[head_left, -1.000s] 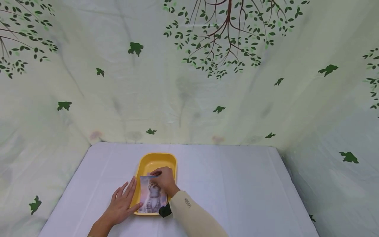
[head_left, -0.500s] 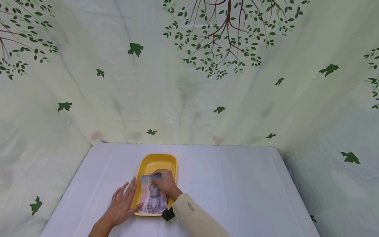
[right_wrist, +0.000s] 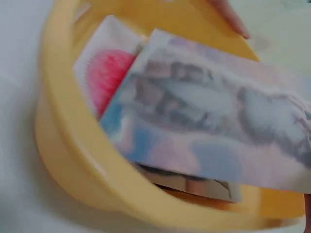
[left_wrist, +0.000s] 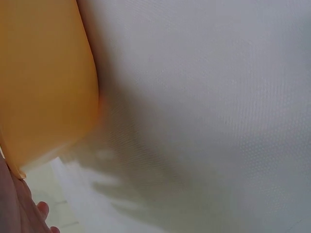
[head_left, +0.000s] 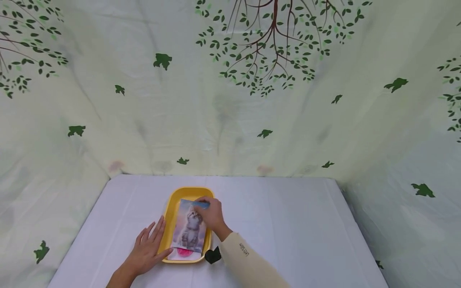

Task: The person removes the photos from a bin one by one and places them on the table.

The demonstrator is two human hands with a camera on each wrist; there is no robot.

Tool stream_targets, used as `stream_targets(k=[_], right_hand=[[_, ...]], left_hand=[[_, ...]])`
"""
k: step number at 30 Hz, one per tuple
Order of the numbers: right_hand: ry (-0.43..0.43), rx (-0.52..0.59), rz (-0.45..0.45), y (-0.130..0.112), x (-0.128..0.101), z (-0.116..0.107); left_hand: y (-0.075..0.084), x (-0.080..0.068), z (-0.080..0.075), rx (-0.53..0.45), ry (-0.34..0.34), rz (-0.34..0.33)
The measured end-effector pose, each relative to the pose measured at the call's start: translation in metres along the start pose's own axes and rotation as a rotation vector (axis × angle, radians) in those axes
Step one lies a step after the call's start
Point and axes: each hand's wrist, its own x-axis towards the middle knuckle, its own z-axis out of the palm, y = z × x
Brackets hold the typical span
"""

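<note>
Left hand [head_left: 147, 250] lies flat, fingers straight, against the tray's [head_left: 167, 218] left rim, unmoved. Cat card [head_left: 190, 229], pinched at its far edge by the right hand [head_left: 212, 214], has slid farther, uncovering a pink card [head_left: 184, 252] beneath; the stack is being separated.

A yellow tray [right_wrist: 63, 160] filled most of the right wrist view, resting on a white desk [right_wrist: 17, 204]. Across the tray lay a card with a kitten picture [right_wrist: 214, 131], blurred and tilted, its lower edge over the near rim. Beneath it, toward the left, a second card with a pink shape [right_wrist: 104, 73] showed partly, covered on its right side by the kitten card. At the far rim, a fingertip [right_wrist: 233, 19] touched or lay just beside the tray's edge; which could not be told.
</note>
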Motion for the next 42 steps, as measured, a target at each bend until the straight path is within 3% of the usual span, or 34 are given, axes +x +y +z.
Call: stream_targets(k=[4,9,16,28,33,42], right_hand=[[0.026,0.136,0.000,0.000,0.009,-0.016],[0.090,0.241,0.008,-0.007,0.019,-0.040],[0.116,0.266,0.000,-0.030,0.024,-0.087],[0.189,0.192,0.060,0.024,0.037,-0.144],[0.176,0.171,0.105,0.043,0.037,-0.147],[0.055,0.090,0.181,0.065,0.039,-0.124]], left_hand=[[0.000,-0.001,0.000,-0.007,0.041,0.028],[0.001,0.001,0.000,-0.006,-0.019,-0.021],[0.000,0.003,0.000,-0.003,-0.078,-0.078],[0.002,0.004,-0.004,0.033,-0.144,-0.101],[0.002,0.004,-0.004,0.045,-0.139,-0.099],[0.002,0.004,-0.004,0.046,-0.143,-0.111]])
